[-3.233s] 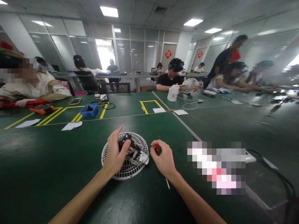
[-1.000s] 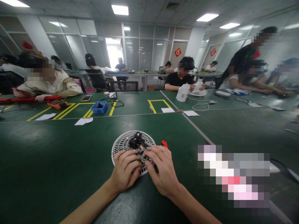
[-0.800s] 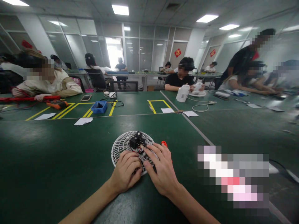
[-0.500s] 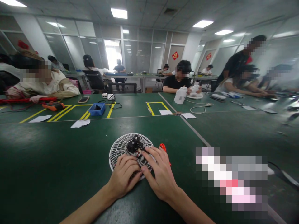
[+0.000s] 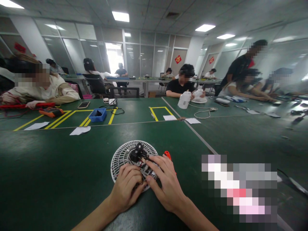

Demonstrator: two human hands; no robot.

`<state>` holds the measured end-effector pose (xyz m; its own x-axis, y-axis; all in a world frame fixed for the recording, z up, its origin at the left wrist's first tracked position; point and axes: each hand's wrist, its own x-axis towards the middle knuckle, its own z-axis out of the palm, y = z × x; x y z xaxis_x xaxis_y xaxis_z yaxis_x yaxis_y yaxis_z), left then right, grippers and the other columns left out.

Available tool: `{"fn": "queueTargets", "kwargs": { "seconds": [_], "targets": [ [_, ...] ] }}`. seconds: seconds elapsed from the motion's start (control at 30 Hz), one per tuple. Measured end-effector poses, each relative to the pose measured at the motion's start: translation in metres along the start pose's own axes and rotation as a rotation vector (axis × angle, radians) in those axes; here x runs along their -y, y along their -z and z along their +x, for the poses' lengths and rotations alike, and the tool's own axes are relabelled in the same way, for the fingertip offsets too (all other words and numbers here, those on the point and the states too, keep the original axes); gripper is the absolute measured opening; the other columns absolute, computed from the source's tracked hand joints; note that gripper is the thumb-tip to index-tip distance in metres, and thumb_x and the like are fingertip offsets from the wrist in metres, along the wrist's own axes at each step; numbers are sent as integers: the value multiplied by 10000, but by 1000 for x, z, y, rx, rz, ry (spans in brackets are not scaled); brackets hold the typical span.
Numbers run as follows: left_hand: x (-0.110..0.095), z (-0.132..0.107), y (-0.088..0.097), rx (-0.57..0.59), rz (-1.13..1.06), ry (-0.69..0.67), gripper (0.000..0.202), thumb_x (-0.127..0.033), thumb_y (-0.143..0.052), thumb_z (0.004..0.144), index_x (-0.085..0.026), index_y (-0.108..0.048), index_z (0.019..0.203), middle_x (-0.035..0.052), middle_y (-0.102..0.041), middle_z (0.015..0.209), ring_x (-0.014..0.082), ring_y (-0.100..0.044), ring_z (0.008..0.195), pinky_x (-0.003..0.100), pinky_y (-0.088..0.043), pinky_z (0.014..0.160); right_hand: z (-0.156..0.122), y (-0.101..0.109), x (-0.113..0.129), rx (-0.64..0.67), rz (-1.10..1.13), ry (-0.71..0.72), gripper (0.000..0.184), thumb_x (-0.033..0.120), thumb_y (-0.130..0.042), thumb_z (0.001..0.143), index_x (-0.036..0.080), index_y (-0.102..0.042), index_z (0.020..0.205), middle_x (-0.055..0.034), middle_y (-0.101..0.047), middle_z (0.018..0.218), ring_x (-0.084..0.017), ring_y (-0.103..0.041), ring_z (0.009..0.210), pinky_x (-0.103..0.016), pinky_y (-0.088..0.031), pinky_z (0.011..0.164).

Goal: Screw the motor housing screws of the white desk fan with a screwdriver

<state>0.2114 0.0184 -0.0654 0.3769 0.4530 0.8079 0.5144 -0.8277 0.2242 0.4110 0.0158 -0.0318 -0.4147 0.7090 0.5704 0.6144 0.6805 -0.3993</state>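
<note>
A round white fan grille (image 5: 118, 160) lies on the green table in front of me. On it sits a black fan motor (image 5: 136, 153) with loose wires around it. My left hand (image 5: 128, 184) is closed at the grille's near left side, its thumb and fingertips pinched on a grey cable (image 5: 145, 172). Reaching in from the right, my right hand (image 5: 166, 179) has its fingers stretched over the wires and the motor's edge, with the thumb apart. A red-orange tool handle (image 5: 167, 155) shows behind the right hand, which hides the rest of it.
Beyond the seam stand a blue bin (image 5: 97, 115), a phone (image 5: 84, 105) and an orange meter (image 5: 51, 112). Paper sheets (image 5: 169, 117) lie near yellow tape. A person (image 5: 185, 80) across the table handles white fan parts (image 5: 184, 100). A blurred patch (image 5: 237, 189) covers the right.
My view has shifted slightly, so the scene sits a little lower. The thumb and forefinger of my left hand have drawn closer together. The right hand stays nearly in place over the wires.
</note>
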Motion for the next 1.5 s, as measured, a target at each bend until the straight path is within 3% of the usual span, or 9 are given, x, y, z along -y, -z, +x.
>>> {"fn": "queueTargets", "kwargs": {
  "seconds": [0.23,0.37,0.47,0.67,0.83,0.97,1.1,1.3,1.5],
  "targets": [
    [1,-2,-1,-2,11,9,89,-138,-626,926,-183,-553,902,40,-675,886,203,-612,996,390,-414,976,2,12,-14,-72,14,-15,333,255,-519,1000,250,-619,1318,-90,-651,1346,-273,-560,1287,-553,-333,1176],
    [1,-2,-2,-6,3,12,116,-135,-636,912,-191,-539,884,29,-678,862,207,-625,990,400,-423,969,4,20,-33,-102,-20,-296,329,338,-479,1025,242,-631,1300,-117,-664,1301,-294,-576,1254,-514,-454,1069],
    [0,-1,-1,-7,-2,9,123,-136,-638,908,-194,-535,874,23,-679,854,206,-625,992,402,-426,970,4,21,-45,-35,-67,-446,370,313,-503,988,217,-609,1328,-137,-659,1305,-317,-582,1235,-527,-468,1046],
    [-1,0,0,-29,3,-7,139,-142,-650,896,-199,-531,853,23,-680,839,212,-638,977,412,-450,949,-1,17,-57,28,-134,-409,673,187,-568,866,246,-429,1522,-124,-657,1256,-325,-637,1120,-500,-531,949],
    [-1,1,1,-32,4,-23,151,-149,-656,891,-198,-532,820,25,-664,834,219,-640,987,414,-454,947,-4,17,-62,26,-138,-470,723,195,-585,856,266,-396,1550,-119,-657,1188,-278,-709,891,-410,-565,760],
    [0,0,2,-25,7,-36,160,-159,-663,889,-193,-539,794,32,-658,854,222,-632,1005,415,-453,947,-3,21,-63,23,-108,-529,721,203,-614,839,268,-428,1532,-87,-691,1055,-217,-675,689,-356,-530,655],
    [1,0,2,-29,15,-48,172,-179,-665,895,-196,-544,773,32,-658,860,222,-625,998,423,-455,949,2,27,-60,10,53,-647,746,182,-624,779,263,-450,1500,-37,-701,1007,-166,-642,618,-359,-541,683],
    [1,-2,2,-61,20,-54,194,-184,-704,881,-195,-549,766,30,-662,865,218,-625,993,420,-476,941,9,30,-53,-136,577,-786,729,270,-624,706,254,-451,1414,9,-618,1007,-119,-593,560,-298,-523,551],
    [1,-1,1,-93,34,-69,230,-155,-753,839,-194,-543,754,24,-660,862,212,-646,963,413,-515,903,14,31,-38,-235,827,-827,477,261,-625,646,236,-615,1122,39,-540,820,-144,-537,642,-255,-481,532]
  ]
}}
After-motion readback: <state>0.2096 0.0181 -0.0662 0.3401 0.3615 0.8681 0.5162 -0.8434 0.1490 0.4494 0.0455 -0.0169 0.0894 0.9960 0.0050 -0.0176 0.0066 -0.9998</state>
